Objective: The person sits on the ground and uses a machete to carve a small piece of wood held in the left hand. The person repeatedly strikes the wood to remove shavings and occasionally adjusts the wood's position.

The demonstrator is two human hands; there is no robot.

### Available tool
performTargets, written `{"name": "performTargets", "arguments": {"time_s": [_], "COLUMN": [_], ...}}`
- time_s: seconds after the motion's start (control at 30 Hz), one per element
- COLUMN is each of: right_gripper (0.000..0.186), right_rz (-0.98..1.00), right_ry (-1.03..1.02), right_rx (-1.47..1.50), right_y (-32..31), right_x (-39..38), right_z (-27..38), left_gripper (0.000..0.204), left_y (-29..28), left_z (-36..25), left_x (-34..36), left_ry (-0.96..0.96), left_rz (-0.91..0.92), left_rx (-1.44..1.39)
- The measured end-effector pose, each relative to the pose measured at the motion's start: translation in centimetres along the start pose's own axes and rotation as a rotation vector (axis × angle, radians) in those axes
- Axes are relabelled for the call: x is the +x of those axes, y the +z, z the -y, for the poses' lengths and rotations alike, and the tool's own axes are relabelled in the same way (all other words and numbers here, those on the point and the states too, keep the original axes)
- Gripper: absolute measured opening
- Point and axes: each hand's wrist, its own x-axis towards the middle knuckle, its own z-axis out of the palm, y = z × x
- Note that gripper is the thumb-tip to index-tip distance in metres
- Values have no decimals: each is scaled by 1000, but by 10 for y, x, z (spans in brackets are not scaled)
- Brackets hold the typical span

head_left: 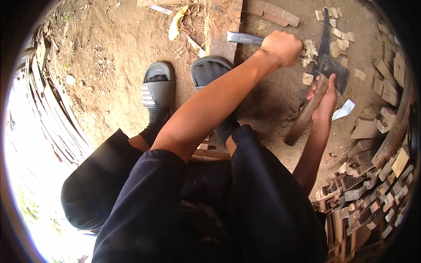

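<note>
My left hand (283, 48) is closed in a fist around a chisel. Its flat metal blade (243, 38) points left and lies over the edge of a wooden plank (222, 48). A frayed, splintered handle end (309, 52) sticks out on the fist's right side. Lower right, my right hand (324, 98) grips a thick brown wooden stick (302, 120), held at a slant with its wider end toward me. Just beyond that hand lies a handsaw (331, 70) on the ground, its dark toothed blade running away from me.
My feet in grey slides (158, 87) rest on the dirt. Small wood blocks (342, 41) are scattered at the far right. Stacked offcuts (372, 193) line the right side. Long thin strips (52, 105) are piled at left. Another timber piece (269, 12) lies beyond my left hand.
</note>
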Motion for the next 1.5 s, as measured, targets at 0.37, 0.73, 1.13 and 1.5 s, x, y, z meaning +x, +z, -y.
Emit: {"name": "performTargets", "arguments": {"time_s": [0.37, 0.73, 1.13, 1.5], "right_gripper": [47, 46, 46, 47], "right_rz": [33, 8, 93, 57], "right_ry": [-31, -3, 132, 80], "right_rx": [210, 47, -286, -71], "right_y": [8, 9, 6, -3], "right_x": [3, 0, -1, 15], "right_z": [3, -5, 1, -7], "left_gripper": [22, 21, 20, 21], "left_y": [6, 6, 12, 12], "left_z": [2, 1, 12, 11], "left_x": [1, 1, -4, 0], "left_ry": [15, 9, 3, -11], "left_rz": [-2, -17, -22, 18], "left_rx": [8, 33, 42, 87]}}
